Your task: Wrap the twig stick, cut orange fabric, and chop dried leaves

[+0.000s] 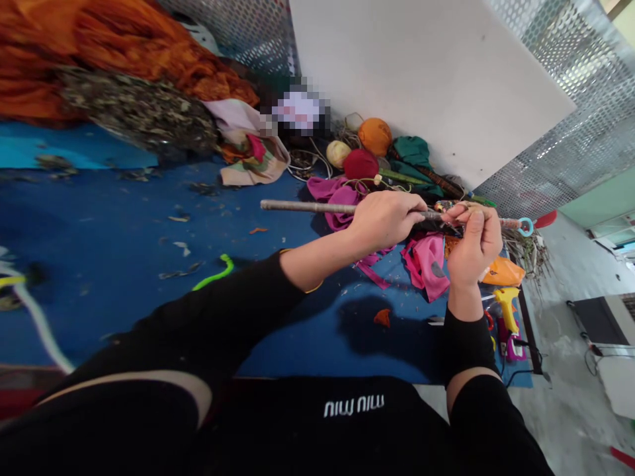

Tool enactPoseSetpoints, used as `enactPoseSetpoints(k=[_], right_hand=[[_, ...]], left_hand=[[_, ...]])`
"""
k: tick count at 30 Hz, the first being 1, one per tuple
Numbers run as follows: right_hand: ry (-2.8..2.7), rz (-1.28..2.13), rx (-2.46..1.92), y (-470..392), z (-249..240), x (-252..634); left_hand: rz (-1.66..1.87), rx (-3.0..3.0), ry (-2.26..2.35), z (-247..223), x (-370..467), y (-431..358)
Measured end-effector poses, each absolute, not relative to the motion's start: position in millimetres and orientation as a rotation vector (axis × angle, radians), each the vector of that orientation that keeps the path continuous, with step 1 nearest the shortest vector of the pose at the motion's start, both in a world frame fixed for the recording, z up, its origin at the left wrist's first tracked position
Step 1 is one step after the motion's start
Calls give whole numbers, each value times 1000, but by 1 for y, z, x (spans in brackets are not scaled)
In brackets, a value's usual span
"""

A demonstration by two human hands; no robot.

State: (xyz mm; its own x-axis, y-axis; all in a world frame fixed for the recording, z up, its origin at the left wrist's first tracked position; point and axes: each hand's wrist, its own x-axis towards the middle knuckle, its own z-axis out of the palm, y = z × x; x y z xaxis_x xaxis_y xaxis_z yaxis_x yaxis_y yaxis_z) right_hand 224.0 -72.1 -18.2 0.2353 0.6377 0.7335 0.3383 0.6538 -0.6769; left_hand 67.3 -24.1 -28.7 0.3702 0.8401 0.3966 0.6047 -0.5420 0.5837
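As left grip [381,217] and right grip [475,248] clasp the stick [297,206], magenta cloth [341,193] and red ball [361,165] lie near

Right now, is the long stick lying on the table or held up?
Held up: the left grip and right grip hold the stick, which crosses in front of the magenta cloth.

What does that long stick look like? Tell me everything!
The stick is long, thin and straight, mostly grey-brown with ridges, turning pinkish toward its right end, where a light-blue ring shows. I can't tell its material. It's nearly level in the picture, over the blue table. The left hand grips its middle; the right hand holds it farther right.
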Motion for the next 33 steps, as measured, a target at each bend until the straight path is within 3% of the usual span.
enactPoseSetpoints(k=[20, 27, 33], right_hand=[[-1648, 363, -1021, -49, -29, 242], [-1481, 240, -1020, -54, -12, 264], [-1286, 384, -1193, -57, 11, 335]], left_hand=[[885, 2751, 1167, -28, 67, -33], [1031, 2581, 1267, -29, 52, -19], [977, 2394, 1363, -16, 29, -5]])
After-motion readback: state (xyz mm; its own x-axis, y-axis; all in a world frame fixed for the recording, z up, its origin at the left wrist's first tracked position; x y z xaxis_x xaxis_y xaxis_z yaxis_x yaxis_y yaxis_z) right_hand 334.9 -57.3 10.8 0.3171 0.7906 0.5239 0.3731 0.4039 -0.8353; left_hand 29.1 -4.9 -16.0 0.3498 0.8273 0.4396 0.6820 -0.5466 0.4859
